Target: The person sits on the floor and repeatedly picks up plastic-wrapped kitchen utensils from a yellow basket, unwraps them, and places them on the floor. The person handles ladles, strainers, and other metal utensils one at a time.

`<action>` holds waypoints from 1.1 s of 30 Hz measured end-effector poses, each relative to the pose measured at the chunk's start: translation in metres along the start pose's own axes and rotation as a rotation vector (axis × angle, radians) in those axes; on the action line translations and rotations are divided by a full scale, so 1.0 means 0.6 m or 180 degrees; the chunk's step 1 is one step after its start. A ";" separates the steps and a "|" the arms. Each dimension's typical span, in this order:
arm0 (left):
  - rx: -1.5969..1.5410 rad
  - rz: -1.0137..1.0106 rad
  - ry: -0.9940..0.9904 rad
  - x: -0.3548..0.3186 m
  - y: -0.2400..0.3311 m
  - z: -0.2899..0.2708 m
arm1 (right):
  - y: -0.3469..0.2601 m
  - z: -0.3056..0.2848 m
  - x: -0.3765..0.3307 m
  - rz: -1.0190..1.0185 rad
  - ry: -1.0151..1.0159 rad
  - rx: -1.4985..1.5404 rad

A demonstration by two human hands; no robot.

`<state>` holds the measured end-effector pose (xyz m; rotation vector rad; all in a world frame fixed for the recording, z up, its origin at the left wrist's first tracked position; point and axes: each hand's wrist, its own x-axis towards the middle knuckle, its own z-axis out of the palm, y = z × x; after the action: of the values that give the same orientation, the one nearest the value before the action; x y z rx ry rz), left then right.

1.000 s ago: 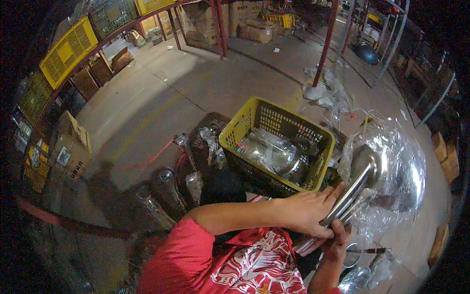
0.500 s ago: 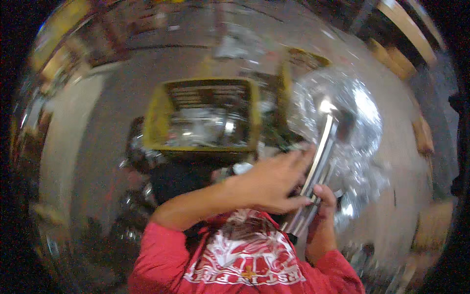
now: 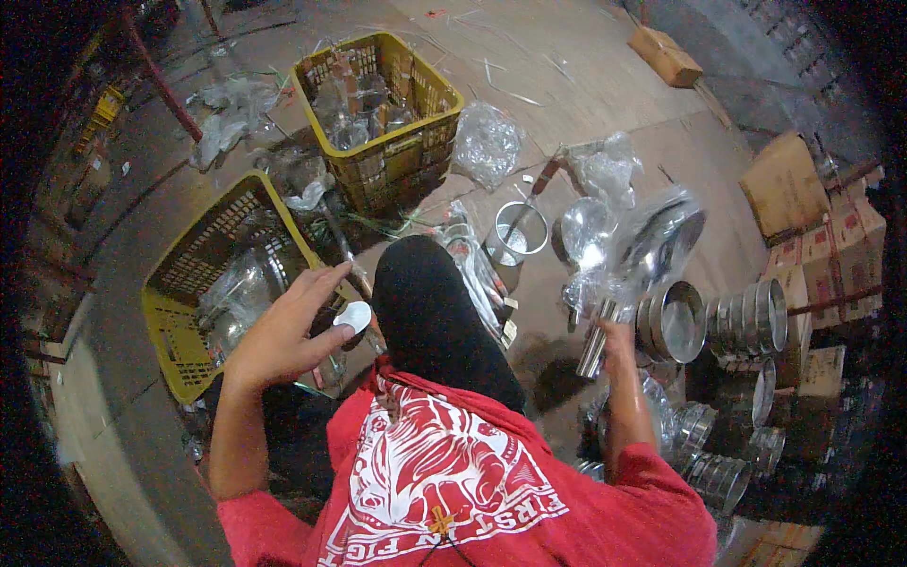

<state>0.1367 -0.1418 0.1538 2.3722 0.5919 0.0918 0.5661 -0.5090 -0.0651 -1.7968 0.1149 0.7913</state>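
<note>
My right hand [image 3: 619, 346] is wrapped round the shiny cylindrical metal handle [image 3: 592, 351] of a steel utensil. Beyond that hand, a broad, blurred head in clear plastic [image 3: 664, 231] appears to belong to the same utensil; its exact kind cannot be made out. Over to the left, my left hand [image 3: 288, 335] has its fingers stretched out and thumb apart. A round white disc [image 3: 355, 317] lies close by its thumb, and whether they touch is unclear. Between the hands is my knee in black cloth [image 3: 430, 302].
Two yellow plastic crates, one at left [image 3: 162, 333] and one farther off [image 3: 395, 144], contain plastic-wrapped metalware. A metal pot [image 3: 521, 232] stands ahead. Stacked steel pans [image 3: 682, 321] and round tins [image 3: 723, 477] sit at right, by cardboard boxes [image 3: 831, 260]. Crumpled plastic [image 3: 488, 144] litters the floor.
My left hand has come off the metal handle and moved left, its fingers now spread. The right hand still grips the handle, farther right. The view has shifted, showing both crates and the pans.
</note>
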 end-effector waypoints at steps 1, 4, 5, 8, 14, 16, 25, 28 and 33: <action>0.0005 0.0026 -0.0012 0.000 -0.006 0.008 | 0.072 -0.031 0.042 0.0034 0.0165 -0.0250; -0.0463 -0.0495 -0.0271 -0.002 -0.019 0.021 | 0.304 -0.088 0.138 0.0128 0.0813 -0.1111; -0.0318 -0.0475 -0.0221 -0.005 -0.021 0.022 | 0.369 -0.107 0.154 0.0071 0.0610 -0.2708; -0.0164 -0.0547 -0.0141 -0.001 -0.025 0.032 | 0.517 -0.134 0.160 -0.0247 -0.0101 -0.4990; -0.0208 -0.0884 -0.0190 0.017 -0.021 0.053 | 0.565 -0.102 0.149 0.0448 -0.0982 -0.4978; -0.0329 -0.0988 -0.0222 0.019 -0.017 0.055 | 0.559 -0.087 0.153 0.0683 -0.0910 -0.4698; 0.0044 -0.1045 -0.0313 -0.003 -0.043 0.058 | 0.537 -0.100 0.159 0.0395 -0.1084 -0.4484; 0.0045 -0.1100 -0.0309 -0.027 -0.074 0.048 | 0.483 -0.114 0.149 0.0210 -0.0992 -0.4325; -0.0026 -0.1591 -0.0084 -0.099 -0.150 -0.002 | 0.408 -0.102 0.124 0.0130 -0.0706 -0.4101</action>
<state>0.0482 -0.1072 0.1029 2.1446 1.1457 -0.1586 0.5425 -0.6339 -0.2958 -2.8592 -0.6505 1.2197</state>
